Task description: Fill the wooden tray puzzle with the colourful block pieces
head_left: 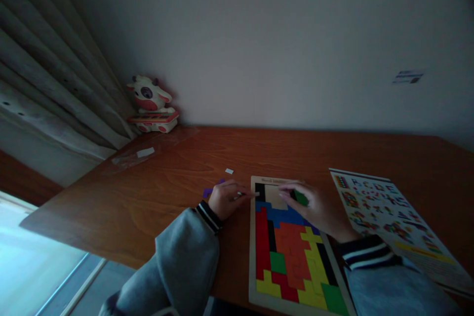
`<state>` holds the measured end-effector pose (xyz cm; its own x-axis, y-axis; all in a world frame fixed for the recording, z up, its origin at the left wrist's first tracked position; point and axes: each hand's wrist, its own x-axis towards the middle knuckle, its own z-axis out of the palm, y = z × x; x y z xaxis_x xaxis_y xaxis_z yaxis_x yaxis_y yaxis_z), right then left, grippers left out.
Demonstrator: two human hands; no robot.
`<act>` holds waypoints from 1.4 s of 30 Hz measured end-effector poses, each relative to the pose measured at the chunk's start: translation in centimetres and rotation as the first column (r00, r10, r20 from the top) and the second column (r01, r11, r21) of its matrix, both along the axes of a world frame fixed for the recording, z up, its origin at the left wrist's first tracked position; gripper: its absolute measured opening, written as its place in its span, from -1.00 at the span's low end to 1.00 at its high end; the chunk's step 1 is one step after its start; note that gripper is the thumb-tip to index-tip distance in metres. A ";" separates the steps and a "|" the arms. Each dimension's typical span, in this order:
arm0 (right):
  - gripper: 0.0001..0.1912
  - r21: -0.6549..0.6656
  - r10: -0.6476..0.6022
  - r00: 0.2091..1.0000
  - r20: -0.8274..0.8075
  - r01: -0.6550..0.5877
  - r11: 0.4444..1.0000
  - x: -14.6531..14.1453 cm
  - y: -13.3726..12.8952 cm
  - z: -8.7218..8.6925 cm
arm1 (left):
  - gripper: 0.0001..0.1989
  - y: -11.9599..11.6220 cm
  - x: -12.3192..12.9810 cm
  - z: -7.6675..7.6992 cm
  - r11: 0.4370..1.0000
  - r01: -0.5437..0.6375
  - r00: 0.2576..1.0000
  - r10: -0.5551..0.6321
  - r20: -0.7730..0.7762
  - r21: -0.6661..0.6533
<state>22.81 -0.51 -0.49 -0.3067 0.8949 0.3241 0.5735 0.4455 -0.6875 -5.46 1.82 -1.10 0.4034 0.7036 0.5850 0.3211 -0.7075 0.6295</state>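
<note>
A wooden puzzle tray [253, 237] lies in front of me, filled for the most part with red, blue, orange, yellow, green and black block pieces. A bare patch of wood [273, 198] shows near its top. My left hand [228, 199] is at the tray's upper left edge, its fingers pinched together; a small pale bit shows at them, too small to name. Beside that hand, partly covered, lies a purple piece [208, 192]. My right hand [311, 206] hovers over the tray's upper right, thumb and index finger slightly apart, near a green piece [301, 198].
A printed pattern sheet [388, 207] lies right of the tray. A small white paper slip [229, 171] and a clear plastic wrapper [131, 159] are on the brown table [177, 173]. A cow toy [152, 103] stands at the back left by the curtain [55, 59].
</note>
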 end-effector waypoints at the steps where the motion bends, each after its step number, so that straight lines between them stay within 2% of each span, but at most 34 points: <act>1: -0.72 -0.037 0.031 1.000 -0.005 -0.031 0.999 -0.3 -0.2 0.1 | -0.83 -0.3 1.0 0.1 1.000 0.029 0.999 -0.029 0.033 -0.004; 5: -0.72 -0.102 0.111 0.993 -0.048 -0.115 0.988 -1.2 -0.7 0.3 | -0.80 -1.1 4.1 0.6 0.993 0.083 0.989 -0.071 0.128 -0.087; 8: -0.74 -0.123 0.104 0.991 -0.082 -0.114 0.986 -1.4 -0.7 0.3 | -0.77 -1.2 5.2 0.5 0.984 0.120 0.983 -0.100 0.151 -0.131; 12: -0.69 -0.183 0.000 0.985 -0.175 -0.033 0.983 -1.0 -0.5 0.1 | -0.80 -0.7 5.3 -0.4 0.984 0.089 0.979 -0.058 0.196 -0.153; 14: -0.65 -0.213 -0.060 0.963 -0.262 0.003 0.977 -0.7 -0.4 -0.1 | -0.77 -0.4 5.3 -1.0 0.972 0.059 0.970 -0.002 0.243 -0.226; 17: -0.64 -0.256 -0.107 0.929 -0.355 0.014 0.967 -0.2 0.0 -0.5 | -0.67 -0.1 5.4 -1.6 0.930 0.073 0.948 0.048 0.314 -0.362; 19: -0.65 -0.270 -0.117 0.922 -0.368 0.014 0.963 0.0 0.1 -0.6 | -0.71 -0.1 5.4 -1.5 0.937 0.055 0.953 0.054 0.298 -0.344; 22: -0.67 -0.252 -0.085 0.937 -0.340 -0.003 0.968 -0.1 0.0 -0.6 | -0.78 -0.4 5.3 -0.7 0.968 -0.005 0.975 0.061 0.215 -0.252; 24: -0.68 -0.238 -0.040 0.951 -0.306 -0.036 0.971 -0.3 -0.1 -0.4 | -0.76 -0.6 5.3 -0.5 0.964 -0.010 0.976 0.068 0.208 -0.266; 27: -0.67 -0.257 -0.003 0.964 -0.265 -0.068 0.964 -0.5 -0.4 -0.2 | -0.70 -0.7 5.4 -0.7 0.941 0.018 0.966 0.071 0.249 -0.338; 32: -0.62 -0.265 -0.055 0.963 -0.265 -0.018 0.964 -0.1 -0.2 -0.3 | -0.65 -0.6 5.5 -1.5 0.906 0.088 0.952 0.046 0.304 -0.413; 38: -0.67 -0.339 0.059 0.916 -0.396 -0.205 0.918 -0.8 -0.7 0.1 | -0.61 -1.0 5.8 -1.0 0.834 0.194 0.931 0.010 0.366 -0.517; 42: -0.69 -0.387 0.051 0.933 -0.355 -0.196 0.901 -1.3 -1.0 0.4 | -0.59 -1.2 6.0 -0.7 0.791 0.272 0.903 -0.013 0.429 -0.548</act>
<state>21.47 -1.53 -0.09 -0.3647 0.9303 0.0380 0.2413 0.1338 -0.9612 0.51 0.58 -1.79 0.3614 0.9091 0.2071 -0.1110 -0.1786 0.9776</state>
